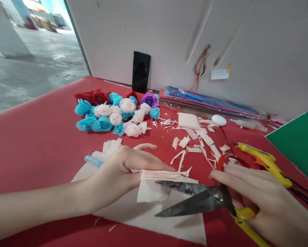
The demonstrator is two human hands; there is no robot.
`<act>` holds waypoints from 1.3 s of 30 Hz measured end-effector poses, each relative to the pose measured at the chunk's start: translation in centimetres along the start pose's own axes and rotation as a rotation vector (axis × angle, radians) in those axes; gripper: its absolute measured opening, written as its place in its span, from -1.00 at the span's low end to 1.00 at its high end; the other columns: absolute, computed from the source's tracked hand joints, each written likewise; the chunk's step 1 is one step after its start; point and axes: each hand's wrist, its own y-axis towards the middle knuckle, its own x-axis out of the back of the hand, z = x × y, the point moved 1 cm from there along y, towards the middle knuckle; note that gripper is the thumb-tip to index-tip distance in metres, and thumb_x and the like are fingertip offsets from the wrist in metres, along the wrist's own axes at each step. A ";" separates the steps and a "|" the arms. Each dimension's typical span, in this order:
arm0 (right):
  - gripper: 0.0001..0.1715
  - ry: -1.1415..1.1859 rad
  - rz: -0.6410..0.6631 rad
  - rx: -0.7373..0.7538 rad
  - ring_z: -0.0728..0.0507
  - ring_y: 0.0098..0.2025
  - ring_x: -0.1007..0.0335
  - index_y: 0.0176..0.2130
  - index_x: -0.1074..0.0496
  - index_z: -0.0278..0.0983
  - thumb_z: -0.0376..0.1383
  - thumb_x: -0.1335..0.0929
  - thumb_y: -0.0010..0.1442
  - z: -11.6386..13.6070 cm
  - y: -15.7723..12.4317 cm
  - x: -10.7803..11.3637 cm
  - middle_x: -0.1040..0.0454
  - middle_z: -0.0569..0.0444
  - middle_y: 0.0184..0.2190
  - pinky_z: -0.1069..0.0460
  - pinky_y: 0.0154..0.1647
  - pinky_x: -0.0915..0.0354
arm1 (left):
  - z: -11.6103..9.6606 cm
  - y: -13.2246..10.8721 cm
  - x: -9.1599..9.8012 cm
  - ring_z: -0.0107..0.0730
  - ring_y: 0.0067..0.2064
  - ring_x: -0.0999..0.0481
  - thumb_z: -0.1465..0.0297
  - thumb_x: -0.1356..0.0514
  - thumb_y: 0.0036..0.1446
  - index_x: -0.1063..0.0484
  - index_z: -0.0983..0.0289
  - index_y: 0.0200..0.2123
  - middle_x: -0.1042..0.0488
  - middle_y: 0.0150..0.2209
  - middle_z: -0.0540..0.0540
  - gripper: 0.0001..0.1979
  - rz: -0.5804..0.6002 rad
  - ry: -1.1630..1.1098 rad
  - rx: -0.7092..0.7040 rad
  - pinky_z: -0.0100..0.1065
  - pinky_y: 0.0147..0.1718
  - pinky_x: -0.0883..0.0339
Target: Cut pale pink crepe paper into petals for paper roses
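Observation:
My left hand [125, 169] pinches a folded stack of pale pink crepe paper [156, 183] just above the red table [40, 144]. The right hand [261, 199] grips scissors [197, 200] with red and yellow handles. Their dark blades are spread wide, and the tips point left at the paper's lower edge. A larger pale paper sheet [154, 216] lies flat under both hands. Behind my left hand a light blue glue stick [93, 161] rests by some cut paper pieces [110, 147].
A cluster of paper roses [118, 113] in blue, white, red and purple sits at the back. Paper scraps [195, 140] litter the middle right. A yellow glue gun [267, 163], white oval object [219, 120], packed coloured sheets [210, 101], green board [297, 144] and black phone [140, 72] surround them.

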 end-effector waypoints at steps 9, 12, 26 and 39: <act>-0.53 0.080 0.019 -0.064 -0.13 -0.40 -0.53 -0.10 -0.24 -0.13 -0.53 -0.15 0.04 -0.2 -0.4 0.7 -0.54 0.11 -0.42 0.08 -0.53 -0.35 | 0.1 -0.1 0.8 -0.37 -0.17 -0.63 0.12 -0.18 0.20 -0.59 -0.05 -0.19 -0.65 -0.21 -0.12 -0.79 -0.003 0.029 0.024 -0.36 0.17 -0.09; -0.50 0.127 0.027 -0.104 -0.12 -0.42 -0.51 -0.09 -0.21 -0.08 -0.55 -0.14 0.05 0.0 -0.4 0.8 -0.48 0.17 -0.49 0.09 -0.54 -0.32 | 0.4 0.0 1.3 -0.37 -0.17 -0.63 0.04 -0.19 0.14 -0.61 -0.03 -0.23 -0.65 -0.22 -0.09 -0.74 -0.022 -0.004 0.031 -0.38 0.16 -0.09; -0.59 0.102 -0.036 -0.114 -0.15 -0.34 -0.58 -0.12 -0.29 -0.14 -0.48 -0.20 0.05 0.8 -0.8 0.9 -0.61 0.10 -0.35 0.05 -0.39 -0.49 | 0.4 -0.1 1.2 -0.17 -0.17 -0.57 0.06 -0.24 0.11 -0.60 0.02 -0.18 -0.65 -0.23 0.07 -0.71 0.064 -0.204 0.064 -0.19 -0.07 -0.41; -0.61 0.104 -0.029 -0.131 -0.15 -0.35 -0.58 -0.13 -0.31 -0.15 -0.47 -0.20 0.06 0.7 -0.7 0.7 -0.61 0.06 -0.34 0.05 -0.40 -0.49 | 0.2 -0.1 1.2 -0.19 -0.15 -0.61 0.09 -0.25 0.11 -0.62 0.03 -0.22 -0.65 -0.20 0.07 -0.75 0.059 -0.225 0.124 -0.27 -0.11 -0.46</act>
